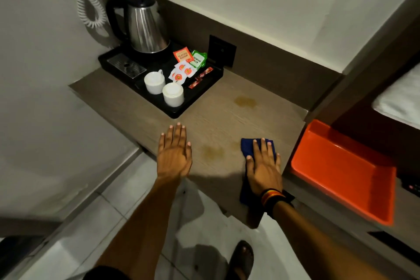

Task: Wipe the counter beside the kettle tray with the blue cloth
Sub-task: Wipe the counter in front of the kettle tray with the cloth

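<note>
Logging what I see: right hand (263, 169) pressed flat on the blue cloth (248, 146) at the near right of the surface (218, 120), grip open, fingers spread. Left hand (173, 154) flat, open, bare, near left. Two stains (213, 152) between and beyond. Black tray (204, 93) with kettle (146, 29), two cups (173, 94), far left.

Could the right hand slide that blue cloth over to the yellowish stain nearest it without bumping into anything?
Probably yes. The right hand lies flat on the blue cloth, and only bare counter separates it from the stain.
</note>
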Motion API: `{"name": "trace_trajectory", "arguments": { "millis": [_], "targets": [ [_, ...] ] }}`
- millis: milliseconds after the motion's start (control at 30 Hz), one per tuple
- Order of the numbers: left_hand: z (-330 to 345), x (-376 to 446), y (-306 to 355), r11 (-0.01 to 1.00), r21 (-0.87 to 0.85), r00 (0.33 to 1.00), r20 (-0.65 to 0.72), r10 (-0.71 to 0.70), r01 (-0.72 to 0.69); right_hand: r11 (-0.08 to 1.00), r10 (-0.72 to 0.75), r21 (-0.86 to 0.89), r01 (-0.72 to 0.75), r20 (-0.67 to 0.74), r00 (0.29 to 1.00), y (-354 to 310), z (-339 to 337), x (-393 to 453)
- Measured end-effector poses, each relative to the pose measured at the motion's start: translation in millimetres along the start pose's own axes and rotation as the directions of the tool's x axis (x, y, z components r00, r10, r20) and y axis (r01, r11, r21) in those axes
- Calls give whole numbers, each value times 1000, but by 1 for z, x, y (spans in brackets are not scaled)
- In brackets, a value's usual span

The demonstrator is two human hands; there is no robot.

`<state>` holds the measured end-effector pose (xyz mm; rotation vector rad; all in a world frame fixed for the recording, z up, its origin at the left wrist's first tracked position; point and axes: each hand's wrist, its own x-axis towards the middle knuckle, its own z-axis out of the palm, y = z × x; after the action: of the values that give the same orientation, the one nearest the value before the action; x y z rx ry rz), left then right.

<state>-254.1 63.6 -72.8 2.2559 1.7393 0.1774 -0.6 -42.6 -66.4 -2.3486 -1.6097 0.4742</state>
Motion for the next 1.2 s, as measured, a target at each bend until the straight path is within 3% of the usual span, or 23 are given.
{"name": "trace_trajectory", "arguments": {
  "millis": [133,267,400,500,600,700,767,833,933,1067,1133,1200],
  "targets": [
    [12,1,-4,999,14,985,-168,38,-37,996,1,-90,-12,-118,993,-6,5,38],
    [14,-7,-5,995,33,950,-296,101,-96,984,-105,-152,95,-58,993,-36,-1,75],
    [6,-6,-3,998,-21,977,-208,49,-54,926,-352,-123,357,62,934,-51,12,35],
    [2,-3,-3,999,-25,990,-136,32,-35,899,-432,-41,436,82,898,-26,8,19],
    [5,-3,-5,1000,-6,990,-136,24,-25,938,-346,0,346,0,938,-16,2,52],
    [9,1,-7,1000,-13,992,-122,23,-24,968,-248,33,250,-39,968,-48,10,85],
    [8,1,-7,999,-8,994,-102,33,-33,953,-289,89,289,-11,957,-73,21,75],
    [6,-1,-6,999,9,994,-103,37,-36,903,-424,105,416,65,903,-82,27,41],
    [2,-2,-6,999,10,996,-87,34,-34,859,-509,125,496,118,853,-50,19,-6],
    [5,0,-7,999,12,996,-89,32,-31,933,-327,164,319,23,945,-14,-1,22],
    [9,3,-8,1000,18,995,-95,27,-25,956,-250,157,248,-11,968,-32,2,51],
    [11,4,-9,1000,16,994,-104,23,-21,955,-274,118,272,1,962,-62,17,61]
  ]
}}
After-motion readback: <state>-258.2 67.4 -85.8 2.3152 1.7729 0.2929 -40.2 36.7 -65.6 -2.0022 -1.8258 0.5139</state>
